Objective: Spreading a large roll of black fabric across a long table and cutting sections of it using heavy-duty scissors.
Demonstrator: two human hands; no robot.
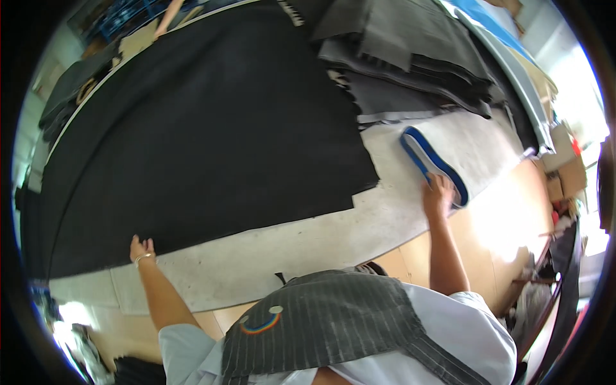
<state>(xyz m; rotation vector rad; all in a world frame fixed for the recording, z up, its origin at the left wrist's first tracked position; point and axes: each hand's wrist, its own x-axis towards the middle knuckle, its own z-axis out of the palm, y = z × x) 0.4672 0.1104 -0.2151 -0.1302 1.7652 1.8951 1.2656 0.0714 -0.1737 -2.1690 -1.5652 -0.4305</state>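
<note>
A large sheet of black fabric (212, 135) lies spread over the pale tabletop (256, 269). At its near left edge is my left hand (142, 248), palm partly up and fingers apart, with a bracelet at the wrist. My right hand (439, 192) is closed on the near end of a long oval loop of blue and white band (414, 138), which lies on the bare tabletop right of the fabric. Its fingers partly cover the band and look slightly blurred.
Stacked grey and black fabric pieces (410, 58) lie at the far right. A folded dark pile (74, 96) sits at the far left, near another person's arm (169, 18). Cardboard boxes (568, 167) stand beyond the table's right side.
</note>
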